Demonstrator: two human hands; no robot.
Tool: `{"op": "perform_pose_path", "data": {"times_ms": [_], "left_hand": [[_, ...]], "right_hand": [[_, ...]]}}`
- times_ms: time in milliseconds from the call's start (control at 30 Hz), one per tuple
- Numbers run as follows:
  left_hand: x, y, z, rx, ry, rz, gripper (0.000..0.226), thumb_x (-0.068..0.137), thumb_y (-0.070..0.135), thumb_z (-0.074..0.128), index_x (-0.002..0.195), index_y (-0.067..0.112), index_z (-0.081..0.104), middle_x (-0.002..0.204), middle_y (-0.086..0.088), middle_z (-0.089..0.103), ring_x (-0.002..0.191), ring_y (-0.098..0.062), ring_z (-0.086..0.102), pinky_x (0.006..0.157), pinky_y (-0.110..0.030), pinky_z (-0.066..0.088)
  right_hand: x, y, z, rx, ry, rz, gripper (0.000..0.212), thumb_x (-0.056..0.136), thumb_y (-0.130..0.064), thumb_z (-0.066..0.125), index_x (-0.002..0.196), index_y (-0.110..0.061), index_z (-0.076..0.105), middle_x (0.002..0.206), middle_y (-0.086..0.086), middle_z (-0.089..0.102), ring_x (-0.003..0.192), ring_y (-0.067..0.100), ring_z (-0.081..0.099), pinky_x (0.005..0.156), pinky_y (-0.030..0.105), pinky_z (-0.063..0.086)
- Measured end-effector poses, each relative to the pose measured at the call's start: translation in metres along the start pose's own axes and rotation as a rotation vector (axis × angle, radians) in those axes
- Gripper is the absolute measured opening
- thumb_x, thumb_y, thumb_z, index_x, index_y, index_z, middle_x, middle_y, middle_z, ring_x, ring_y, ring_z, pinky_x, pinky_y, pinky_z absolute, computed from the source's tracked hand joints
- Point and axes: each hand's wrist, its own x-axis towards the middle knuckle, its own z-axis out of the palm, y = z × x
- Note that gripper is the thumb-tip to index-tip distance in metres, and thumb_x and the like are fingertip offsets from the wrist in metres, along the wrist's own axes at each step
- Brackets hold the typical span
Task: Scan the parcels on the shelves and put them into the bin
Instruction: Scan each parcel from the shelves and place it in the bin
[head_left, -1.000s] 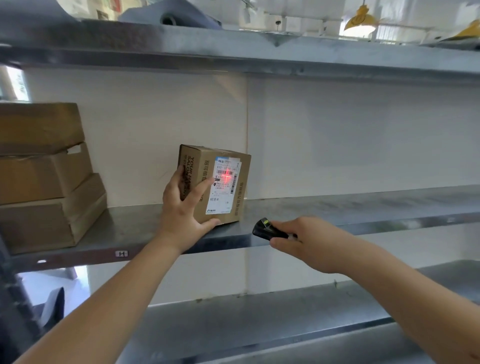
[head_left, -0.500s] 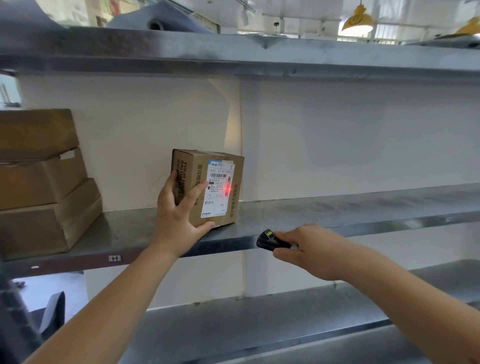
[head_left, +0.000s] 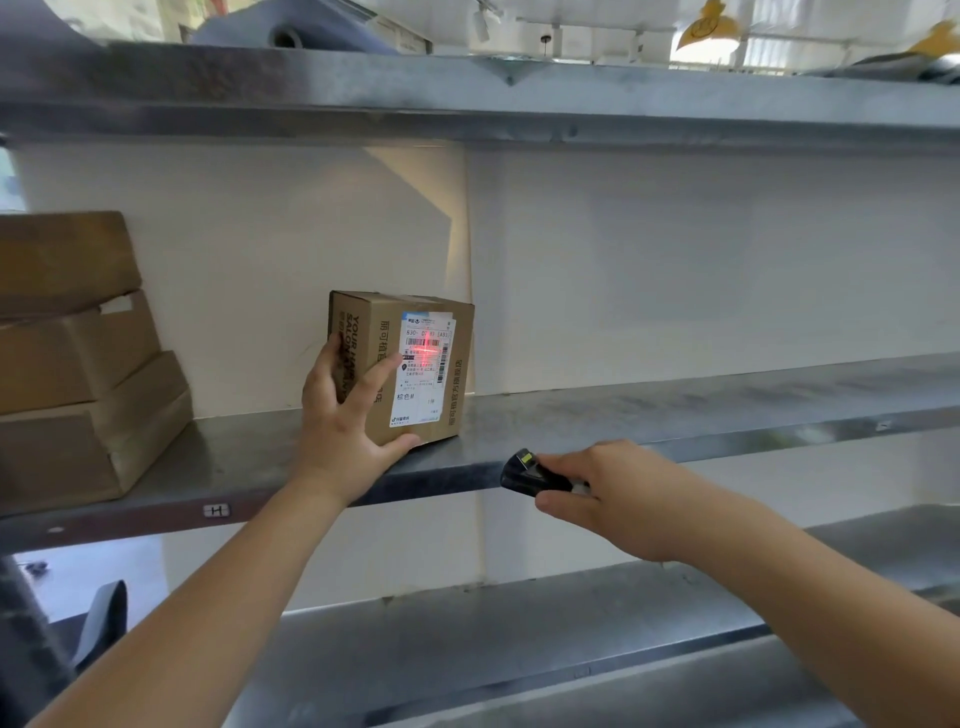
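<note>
A small brown cardboard parcel (head_left: 457, 364) stands upright on the middle metal shelf (head_left: 675, 410), its white shipping label facing me. My left hand (head_left: 345, 421) grips the parcel's left front corner, thumb under its lower edge and fingers on its side. My right hand (head_left: 618, 499) holds a small black scanner (head_left: 530, 474) below and right of the parcel, in front of the shelf edge. A red cross of scanner light falls on the label's barcode. No bin is in view.
Three flat cardboard boxes (head_left: 78, 358) are stacked at the left end of the same shelf. A metal shelf (head_left: 467, 98) runs overhead with grey bags on it. A lower shelf (head_left: 467, 639) lies beneath my arms. A white wall backs the shelves.
The red scanner light has shifted from the label's right edge onto its barcode. My right hand with the scanner has moved slightly; my left hand keeps its grip on the parcel.
</note>
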Motion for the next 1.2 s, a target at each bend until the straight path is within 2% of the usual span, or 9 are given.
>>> {"op": "perform_pose_path", "data": {"times_ms": [167, 300, 467, 600, 800, 933, 1200], "left_hand": [[-0.001, 0.002, 0.0, 0.017, -0.011, -0.003, 0.109, 0.065, 0.034, 0.1, 0.154, 0.048, 0.038, 0.171, -0.005, 0.005, 0.154, -0.038, 0.018, 0.117, -0.053, 0.034], [-0.002, 0.003, 0.0, 0.026, -0.014, -0.003, 0.11, 0.066, 0.034, 0.1, 0.155, 0.047, 0.037, 0.171, -0.005, 0.004, 0.154, -0.038, 0.018, 0.116, -0.053, 0.034], [-0.002, 0.005, 0.0, 0.032, -0.019, -0.014, 0.108, 0.067, 0.035, 0.099, 0.154, 0.047, 0.037, 0.171, -0.005, 0.004, 0.154, -0.037, 0.018, 0.116, -0.056, 0.037], [-0.002, 0.006, 0.0, 0.03, -0.02, -0.01, 0.108, 0.066, 0.034, 0.099, 0.154, 0.047, 0.037, 0.171, -0.005, 0.003, 0.154, -0.037, 0.018, 0.117, -0.056, 0.037], [-0.002, 0.009, 0.005, 0.035, 0.004, -0.028, 0.109, 0.065, 0.034, 0.1, 0.154, 0.048, 0.039, 0.171, -0.005, 0.004, 0.153, -0.038, 0.019, 0.119, -0.055, 0.034], [-0.001, 0.008, 0.01, 0.05, 0.01, -0.043, 0.109, 0.065, 0.035, 0.1, 0.154, 0.051, 0.039, 0.171, -0.004, 0.002, 0.153, -0.038, 0.018, 0.119, -0.054, 0.033], [-0.004, 0.008, 0.014, 0.091, 0.04, -0.028, 0.108, 0.064, 0.035, 0.1, 0.153, 0.049, 0.04, 0.17, -0.006, 0.004, 0.151, -0.039, 0.02, 0.116, -0.048, 0.03]], "right_hand": [[-0.006, 0.004, 0.001, -0.009, 0.014, -0.005, 0.026, 0.101, -0.06, 0.049, 0.117, -0.042, 0.058, 0.072, -0.003, 0.058, 0.059, 0.015, 0.054, 0.054, 0.03, 0.04], [-0.01, 0.011, 0.002, -0.025, 0.03, 0.005, 0.034, 0.1, -0.061, 0.048, 0.127, -0.043, 0.056, 0.072, -0.005, 0.058, 0.059, 0.012, 0.054, 0.054, 0.028, 0.04], [-0.012, 0.014, 0.001, -0.036, 0.029, 0.002, 0.036, 0.1, -0.062, 0.048, 0.127, -0.04, 0.056, 0.073, -0.004, 0.058, 0.063, 0.016, 0.057, 0.055, 0.029, 0.041], [-0.017, 0.016, -0.002, -0.081, 0.026, 0.003, 0.041, 0.1, -0.063, 0.047, 0.131, -0.038, 0.055, 0.081, -0.004, 0.059, 0.067, 0.014, 0.058, 0.061, 0.034, 0.05], [-0.026, 0.026, -0.006, -0.108, 0.029, 0.009, 0.045, 0.1, -0.064, 0.045, 0.135, -0.038, 0.054, 0.083, -0.005, 0.06, 0.067, 0.012, 0.058, 0.06, 0.032, 0.047], [-0.03, 0.033, -0.005, -0.132, 0.02, 0.018, 0.046, 0.099, -0.066, 0.044, 0.135, -0.038, 0.053, 0.087, -0.003, 0.06, 0.07, 0.012, 0.058, 0.067, 0.035, 0.053], [-0.036, 0.049, 0.001, -0.116, 0.028, 0.012, 0.051, 0.099, -0.067, 0.044, 0.138, -0.036, 0.051, 0.092, -0.004, 0.059, 0.07, 0.01, 0.054, 0.055, 0.029, 0.038]]}}
